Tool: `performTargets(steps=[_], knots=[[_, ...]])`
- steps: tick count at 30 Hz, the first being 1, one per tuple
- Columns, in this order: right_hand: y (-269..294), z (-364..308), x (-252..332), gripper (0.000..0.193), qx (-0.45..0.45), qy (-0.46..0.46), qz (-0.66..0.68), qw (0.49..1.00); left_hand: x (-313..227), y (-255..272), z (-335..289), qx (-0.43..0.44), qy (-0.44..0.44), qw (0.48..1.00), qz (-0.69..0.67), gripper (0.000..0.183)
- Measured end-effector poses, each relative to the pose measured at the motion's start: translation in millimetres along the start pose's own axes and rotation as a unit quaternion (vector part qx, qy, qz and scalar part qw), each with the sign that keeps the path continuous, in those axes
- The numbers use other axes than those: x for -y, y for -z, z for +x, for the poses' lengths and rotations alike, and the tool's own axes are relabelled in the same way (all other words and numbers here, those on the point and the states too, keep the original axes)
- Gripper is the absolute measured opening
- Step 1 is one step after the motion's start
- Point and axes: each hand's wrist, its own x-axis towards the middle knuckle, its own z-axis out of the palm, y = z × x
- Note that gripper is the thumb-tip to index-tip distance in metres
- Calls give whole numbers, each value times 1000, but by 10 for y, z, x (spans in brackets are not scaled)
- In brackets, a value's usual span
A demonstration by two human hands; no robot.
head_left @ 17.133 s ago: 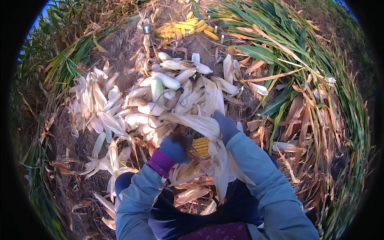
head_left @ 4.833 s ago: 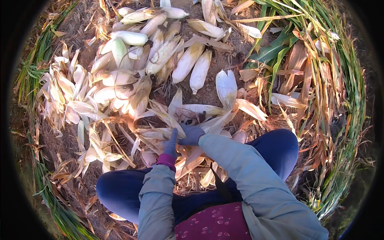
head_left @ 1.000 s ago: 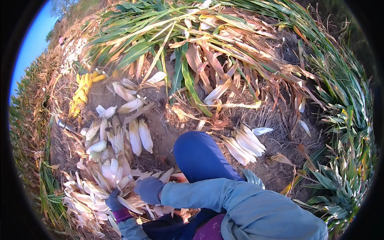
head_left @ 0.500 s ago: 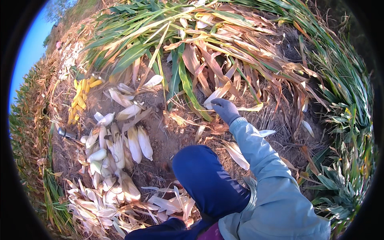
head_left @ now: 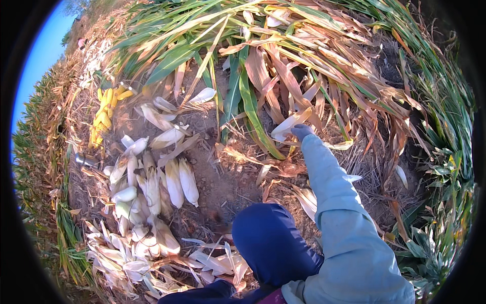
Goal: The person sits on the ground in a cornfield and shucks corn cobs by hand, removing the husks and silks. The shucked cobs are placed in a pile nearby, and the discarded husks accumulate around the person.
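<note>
My right hand, in a grey glove, reaches out to the lower end of a pale husked ear of corn that hangs among dry leaves. The hand is at the ear's side, and its fingers are mostly hidden, so I cannot tell whether they grip it. Dry brown corn leaves and long green leaves lie just beyond. Below the hand, another ear in loose husk rests on the soil next to my sleeve. My left hand is out of view.
To the left lies a heap of ears in pale husks, with bare yellow cobs farther back. A metallic cylinder stands near the heap. Loose husks cover the near left ground. My bent knee is in front.
The view has shifted, so the ground things appear a little farther right. My right arm is stretched farther out, and the hand is still at the same ear.
</note>
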Motion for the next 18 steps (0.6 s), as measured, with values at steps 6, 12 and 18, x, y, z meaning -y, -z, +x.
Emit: performTargets(steps=[6, 12, 18], knots=[[12, 204, 143, 53, 41, 10, 67, 997, 125, 146, -34, 6, -5, 1000, 5, 16], [290, -619, 847, 54, 104, 83, 243, 961, -126, -253, -165, 187, -86, 977, -47, 20], [397, -1318, 1514, 40, 214, 221, 325, 894, -1008, -1094, -1238, 347, -100, 932, -37, 28]])
